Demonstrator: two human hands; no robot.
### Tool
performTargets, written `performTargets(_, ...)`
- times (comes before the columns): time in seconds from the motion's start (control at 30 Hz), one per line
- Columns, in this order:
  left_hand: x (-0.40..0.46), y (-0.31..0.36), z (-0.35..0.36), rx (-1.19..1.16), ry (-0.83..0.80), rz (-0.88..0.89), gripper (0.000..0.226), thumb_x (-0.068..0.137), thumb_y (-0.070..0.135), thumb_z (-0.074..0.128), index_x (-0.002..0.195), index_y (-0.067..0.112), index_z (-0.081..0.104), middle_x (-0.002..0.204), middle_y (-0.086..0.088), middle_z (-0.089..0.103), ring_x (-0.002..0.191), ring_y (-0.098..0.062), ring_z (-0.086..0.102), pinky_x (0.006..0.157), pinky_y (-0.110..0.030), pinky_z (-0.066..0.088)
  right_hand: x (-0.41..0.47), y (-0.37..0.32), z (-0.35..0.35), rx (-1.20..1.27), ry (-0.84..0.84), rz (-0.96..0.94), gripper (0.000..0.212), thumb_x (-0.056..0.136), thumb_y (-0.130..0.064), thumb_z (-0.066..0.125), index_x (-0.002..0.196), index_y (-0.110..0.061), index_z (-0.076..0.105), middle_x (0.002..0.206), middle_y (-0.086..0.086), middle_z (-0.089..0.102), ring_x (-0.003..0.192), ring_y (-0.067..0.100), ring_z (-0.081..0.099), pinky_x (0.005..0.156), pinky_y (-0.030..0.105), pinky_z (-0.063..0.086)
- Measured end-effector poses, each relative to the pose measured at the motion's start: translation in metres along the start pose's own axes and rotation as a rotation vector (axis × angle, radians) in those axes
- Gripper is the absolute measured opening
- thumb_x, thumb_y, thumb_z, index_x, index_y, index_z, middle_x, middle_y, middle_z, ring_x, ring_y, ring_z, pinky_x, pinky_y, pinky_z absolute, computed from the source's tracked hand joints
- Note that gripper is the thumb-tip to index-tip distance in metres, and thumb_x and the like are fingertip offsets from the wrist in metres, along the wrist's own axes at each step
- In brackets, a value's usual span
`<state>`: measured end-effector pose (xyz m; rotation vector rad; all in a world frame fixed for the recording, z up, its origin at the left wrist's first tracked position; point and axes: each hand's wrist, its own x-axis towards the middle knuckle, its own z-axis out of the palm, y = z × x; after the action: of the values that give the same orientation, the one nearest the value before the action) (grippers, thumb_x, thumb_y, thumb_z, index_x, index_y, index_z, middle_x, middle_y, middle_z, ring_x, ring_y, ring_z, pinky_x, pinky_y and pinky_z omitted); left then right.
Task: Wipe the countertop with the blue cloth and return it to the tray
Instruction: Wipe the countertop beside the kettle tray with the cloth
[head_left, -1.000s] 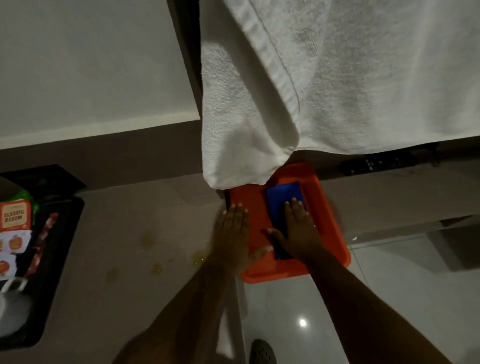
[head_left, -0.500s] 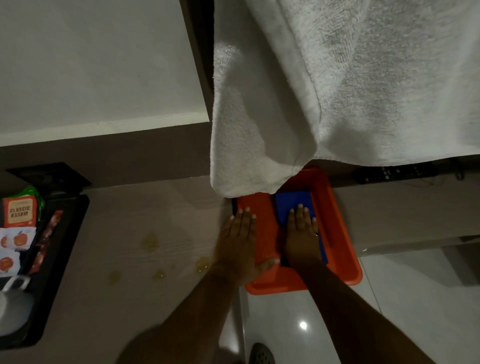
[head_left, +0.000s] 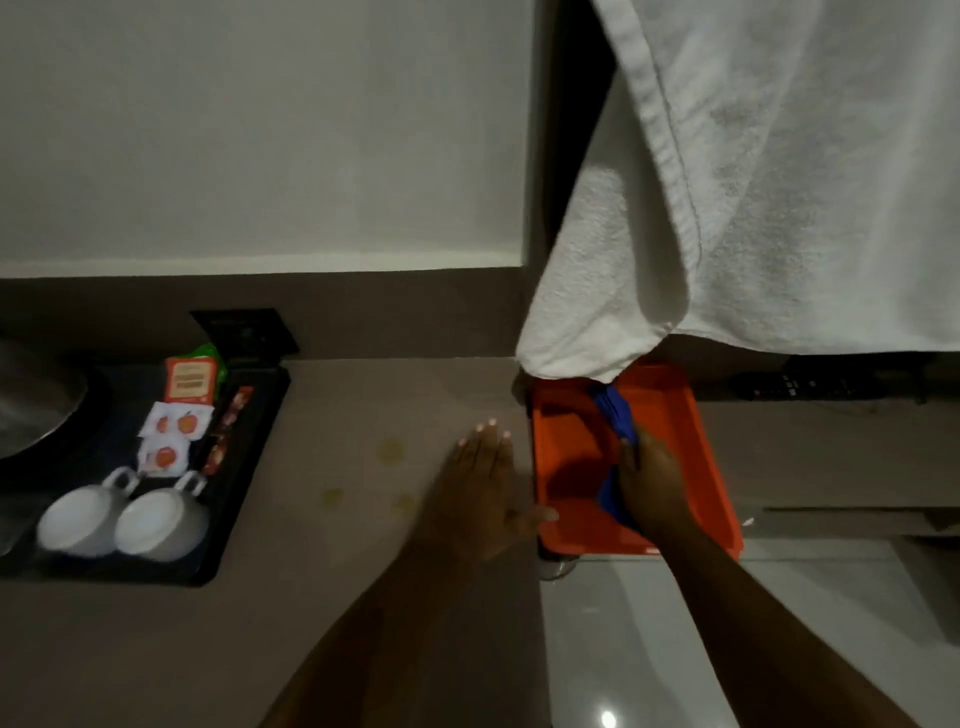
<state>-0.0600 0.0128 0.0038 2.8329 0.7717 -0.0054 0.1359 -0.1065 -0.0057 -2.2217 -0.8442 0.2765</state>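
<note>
The blue cloth (head_left: 614, 413) lies bunched in the orange tray (head_left: 691, 457), which overhangs the right end of the beige countertop (head_left: 337, 415). My right hand (head_left: 647, 480) is closed around the cloth inside the tray, and part of the cloth is hidden under it. My left hand (head_left: 485, 483) rests flat on the countertop beside the tray's left rim, fingers spread, thumb touching the rim. Yellowish spill spots (head_left: 390, 450) sit on the counter just left of my left hand.
A black tray (head_left: 249, 499) at the left holds two white cups (head_left: 122, 519) and tea sachets (head_left: 189, 382). A white towel (head_left: 753, 208) hangs down over the orange tray's far end. A dark remote (head_left: 831, 384) lies on the shelf at right. Glossy floor shows below.
My right hand went from lying flat on the folded cloth to gripping it, and the cloth is now bunched up. The view shifted left, showing the black tray and cups.
</note>
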Motion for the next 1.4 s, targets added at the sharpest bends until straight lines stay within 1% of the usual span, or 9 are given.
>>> performTargets(0.13,-0.081,-0.056,-0.021,0.047,-0.028,-0.163,0.112,0.078,0.085,0.025,0.154,0.003,0.012,0.163,-0.021,0.007,0.152,-0.035,0.008,0.124,-0.046,0.006,-0.060,-0.050,0.019,0.060,-0.069,0.015,0.030,0.098,-0.017,0.040,0.122,-0.004,0.053,0.097,0.020,0.064,0.083,0.031,0.061,0.069,0.041,0.049)
performTargets(0.2,-0.131,-0.083,-0.026,0.035,-0.033,-0.258,0.110,0.080,0.083,0.026,0.153,0.001,0.012,0.162,-0.023,0.006,0.152,-0.036,0.007,0.124,-0.045,0.005,-0.093,-0.074,0.035,0.062,-0.099,-0.014,0.034,0.099,-0.018,0.040,0.127,-0.002,0.050,0.108,0.024,0.062,0.096,0.035,0.061,0.081,0.047,0.051)
performTargets(0.3,-0.204,-0.118,-0.014,-0.015,0.109,-0.370,0.103,0.084,0.078,0.027,0.138,-0.008,0.046,0.147,-0.031,0.041,0.136,-0.046,0.042,0.111,-0.055,0.035,-0.143,-0.104,0.061,0.027,-0.143,-0.043,0.042,0.099,-0.021,0.039,0.138,-0.004,0.043,0.135,0.023,0.052,0.123,0.039,0.050,0.103,0.055,0.041)
performTargets(0.43,-0.269,-0.146,0.016,0.013,0.145,-0.511,0.098,0.085,0.075,0.038,0.124,-0.012,0.059,0.132,-0.034,0.056,0.121,-0.048,0.057,0.098,-0.056,0.049,-0.208,-0.127,0.100,-0.094,-0.335,-0.182,0.050,0.100,-0.028,0.038,0.147,-0.014,0.029,0.155,0.013,0.031,0.142,0.027,0.030,0.118,0.041,0.022)
performTargets(0.57,-0.282,-0.170,0.022,-0.112,0.102,-0.714,0.112,0.073,0.081,0.046,0.142,-0.008,0.040,0.149,-0.033,0.038,0.138,-0.046,0.039,0.112,-0.055,0.034,-0.233,-0.123,0.131,-0.398,-0.499,-0.366,0.064,0.096,-0.053,0.028,0.149,-0.018,0.020,0.160,0.003,0.002,0.149,0.020,-0.003,0.118,0.035,-0.006)
performTargets(0.8,-0.259,-0.199,0.020,-0.106,0.125,-0.940,0.129,0.067,0.094,0.026,0.151,-0.003,0.013,0.160,-0.029,0.015,0.148,-0.042,0.014,0.120,-0.052,0.016,-0.211,-0.121,0.145,-0.592,-0.448,-0.424,0.068,0.095,-0.055,0.007,0.151,-0.017,0.013,0.162,0.006,0.004,0.148,0.021,-0.003,0.119,0.042,-0.001)
performTargets(1.0,-0.253,-0.196,0.028,-0.082,0.209,-0.942,0.119,0.072,0.087,0.036,0.149,-0.002,0.019,0.158,-0.030,0.018,0.148,-0.044,0.013,0.119,-0.057,0.013,-0.235,-0.093,0.127,-0.638,-0.356,-0.358,0.065,0.095,-0.047,0.018,0.151,-0.015,0.016,0.161,0.005,0.009,0.149,0.023,0.007,0.118,0.042,0.003)
performTargets(1.3,-0.251,-0.199,0.031,-0.081,0.223,-0.976,0.119,0.071,0.086,0.037,0.150,-0.002,0.021,0.157,-0.032,0.021,0.147,-0.046,0.015,0.117,-0.060,0.014,-0.155,-0.135,0.148,-0.600,-0.098,0.214,0.063,0.098,-0.033,0.028,0.148,0.003,0.014,0.158,0.025,0.009,0.147,0.039,0.003,0.118,0.056,0.004)
performTargets(1.4,-0.250,-0.198,0.033,-0.068,0.235,-0.980,0.118,0.070,0.086,0.034,0.148,-0.002,0.027,0.155,-0.032,0.025,0.146,-0.047,0.018,0.116,-0.060,0.015,-0.165,-0.154,0.174,-0.568,-0.204,-0.046,0.063,0.099,-0.040,0.023,0.150,-0.005,0.007,0.160,0.017,0.004,0.148,0.032,-0.002,0.118,0.048,-0.003)
